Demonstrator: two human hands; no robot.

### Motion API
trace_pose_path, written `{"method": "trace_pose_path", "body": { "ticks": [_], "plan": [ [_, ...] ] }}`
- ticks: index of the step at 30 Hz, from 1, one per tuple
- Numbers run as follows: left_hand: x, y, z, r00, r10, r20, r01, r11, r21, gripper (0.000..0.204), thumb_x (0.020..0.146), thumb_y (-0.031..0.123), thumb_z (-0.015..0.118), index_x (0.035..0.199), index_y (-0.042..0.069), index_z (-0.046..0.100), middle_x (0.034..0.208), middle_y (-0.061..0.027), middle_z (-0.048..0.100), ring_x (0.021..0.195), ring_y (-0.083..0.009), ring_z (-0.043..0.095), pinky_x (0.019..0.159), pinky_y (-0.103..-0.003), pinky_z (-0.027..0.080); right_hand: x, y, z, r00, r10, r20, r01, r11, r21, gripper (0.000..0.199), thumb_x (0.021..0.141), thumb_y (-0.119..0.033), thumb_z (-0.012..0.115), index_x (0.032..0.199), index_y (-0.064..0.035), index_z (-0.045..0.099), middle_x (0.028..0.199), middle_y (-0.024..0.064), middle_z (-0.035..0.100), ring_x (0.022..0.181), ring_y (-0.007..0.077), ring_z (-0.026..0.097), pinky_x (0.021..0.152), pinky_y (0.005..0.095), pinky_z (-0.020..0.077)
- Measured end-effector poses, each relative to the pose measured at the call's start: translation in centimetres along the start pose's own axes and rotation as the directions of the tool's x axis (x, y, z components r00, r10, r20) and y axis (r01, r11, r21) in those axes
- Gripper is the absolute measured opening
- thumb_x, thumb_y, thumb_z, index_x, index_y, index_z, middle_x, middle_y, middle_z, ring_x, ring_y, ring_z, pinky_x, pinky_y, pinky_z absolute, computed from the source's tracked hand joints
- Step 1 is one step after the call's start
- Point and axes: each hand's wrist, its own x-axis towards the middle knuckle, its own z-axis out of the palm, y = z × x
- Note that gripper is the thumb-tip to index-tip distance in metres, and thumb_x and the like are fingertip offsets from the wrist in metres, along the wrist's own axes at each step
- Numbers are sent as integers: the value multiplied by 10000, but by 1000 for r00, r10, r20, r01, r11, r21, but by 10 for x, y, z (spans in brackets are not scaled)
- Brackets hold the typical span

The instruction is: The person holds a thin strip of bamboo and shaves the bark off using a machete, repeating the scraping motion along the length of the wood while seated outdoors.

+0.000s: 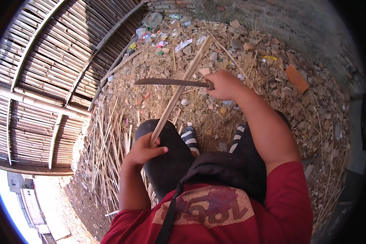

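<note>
1. Left hand (144,150): fingers clamped on the long pale strip (171,105), mid-frame.
2. Right hand (225,85): fingers wrapped round the curved blade's (160,82) handle, upper centre.
3. Thin strips (107,142) lie centre-left; the held piece looks unsplit.

The handle (210,85) of the curved blade (162,81) is mostly hidden inside the right hand (225,84); whether the wooden strip (196,61) is touched by the blade cannot be told. Sandals (188,137) are partly covered by dark trousers (166,171), and the red shirt (288,199) is cut off by the lower edge. Some scraps (160,53) are too small to be identified.
</note>
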Motion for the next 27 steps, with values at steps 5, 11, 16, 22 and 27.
{"method": "trace_pose_path", "body": {
  "ticks": [5, 11, 16, 22, 27],
  "plan": [
    [-8, -1, 22, 971, 120, -207, -24, 909, 417, 458, 782, 333, 900, 925, 40, 579, 665, -3, 514, 622, -105, 486, 567, -302, 406, -2, -18, -5, 986, -76, 150, 91, 991, -98, 216, 811, -266, 748, 953, -108, 710, 902, 133, 715, 888, 351, 703, 786, 481, 550],
    [-6, 6, 30, 945, 177, -275, -19, 869, 494, 470, 787, 364, 886, 909, 18, 591, 641, -62, 560, 583, -173, 553, 563, -345, 446, 3, 20, 3, 993, 115, 14, -115, 992, 45, 299, 825, -274, 747, 1044, -71, 727, 963, 157, 727, 922, 347, 702, 796, 469, 548],
    [-10, 18, 45, 925, 134, -355, 104, 811, 576, 497, 809, 435, 852, 916, 18, 601, 660, -124, 606, 608, -288, 630, 591, -408, 490, -6, -17, -17, 975, 6, 221, 7, 998, -55, 342, 819, -280, 748, 1086, -69, 719, 967, 155, 728, 937, 345, 703, 797, 462, 549],
    [-11, 12, 51, 902, 261, -344, 25, 764, 645, 481, 899, 475, 751, 907, 17, 604, 675, -177, 638, 673, -413, 661, 631, -494, 504, 0, 11, -5, 991, 65, 113, -70, 997, 38, 336, 792, -275, 755, 1060, -75, 718, 945, 148, 728, 924, 344, 702, 785, 475, 550],
    [-6, 3, 49, 886, 312, -343, -3, 744, 668, 397, 1008, 387, 625, 855, 26, 566, 710, -241, 638, 724, -482, 641, 646, -554, 479, -6, -17, -5, 983, 7, 181, -5, 1000, -10, 327, 788, -302, 783, 994, -60, 708, 895, 156, 715, 884, 348, 698, 767, 471, 540]
  ]
}}
